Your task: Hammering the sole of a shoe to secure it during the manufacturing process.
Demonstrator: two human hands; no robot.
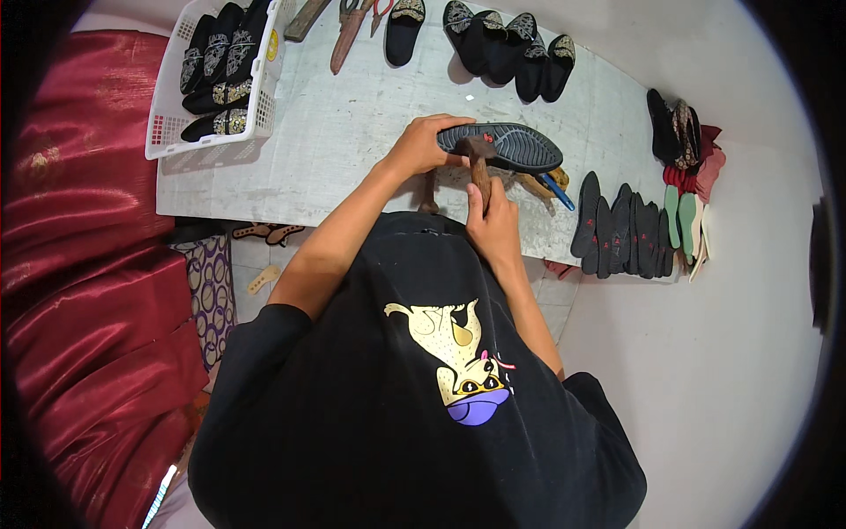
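Note:
In my left hand (423, 145) is a dark shoe (526, 145), its ridged black outsole turned up and a small red mark on it. The fingers are closed round its left end. My right hand (495, 220) grips the wooden handle of a hammer (481, 181). Its brown head lies over the near edge of the outsole; whether the two touch I cannot tell. Just beyond my right fingers, partly under the shoe, are a yellowish-brown object (536, 185) and a blue tool or pen (557, 191). A brown post-like piece (429, 192) stands below my left hand.
A white basket (263, 106) of black embroidered shoes stands at the table's left. Pliers and other tools (349, 40) lie at the back, beside a single slipper (405, 35) and several shoes (493, 44). Black soles (621, 229) line the right end. Red satin cloth (97, 176) hangs at left.

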